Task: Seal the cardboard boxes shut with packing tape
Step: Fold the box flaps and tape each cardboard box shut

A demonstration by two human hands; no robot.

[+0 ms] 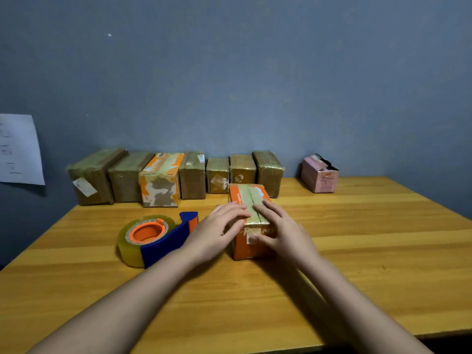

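So the orange box sits near the middle of the wooden table, long axis running straight away from the person toward the wall, with the flap seam down the middle of the top along that same line. Both hands are on it: left hand lies flat with fingers straight across the near left part of the top, and right hand does the same on the right, thumb down on the front face. Neither grips anything, they just press the flaps. The tape dispenser lies on its side just left of the box, so I'd say the left hand is way closer to grab it. Its cutter end points toward the wall too. The row of boxes along the wall already looks taped, and a pink box sits apart at the right.
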